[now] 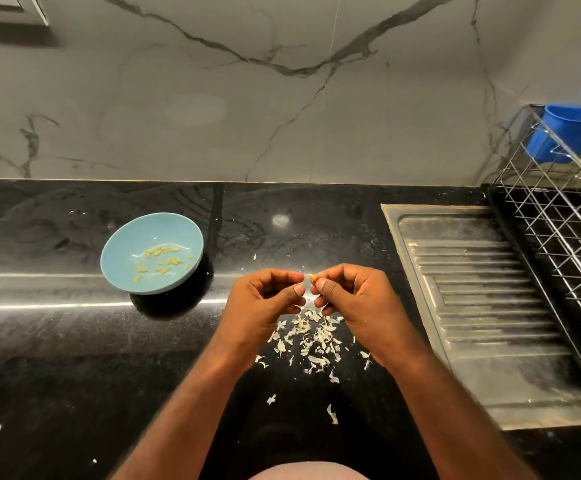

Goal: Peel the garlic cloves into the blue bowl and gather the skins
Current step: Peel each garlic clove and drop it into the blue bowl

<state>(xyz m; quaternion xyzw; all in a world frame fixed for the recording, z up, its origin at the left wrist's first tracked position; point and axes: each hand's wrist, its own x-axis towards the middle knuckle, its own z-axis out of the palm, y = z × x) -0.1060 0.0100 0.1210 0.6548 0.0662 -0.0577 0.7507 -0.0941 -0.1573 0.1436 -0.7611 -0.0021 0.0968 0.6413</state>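
A small yellowish garlic clove (312,277) is pinched between the thumb and fingertips of my right hand (348,299). My left hand (265,303) is right beside it, fingers curled, thumb and forefinger close to the clove's left end; whether they touch it I cannot tell. Below both hands lies a loose pile of pale garlic skins (311,337) on the black counter, with a few strays nearer me. The blue bowl (122,251) stands to the left and holds several peeled cloves (159,259).
A steel sink drainboard (483,306) is set into the counter on the right, with a wire dish rack (559,216) and a blue plastic cup (569,133) beyond it. A marble wall (247,98) backs the black counter (57,341).
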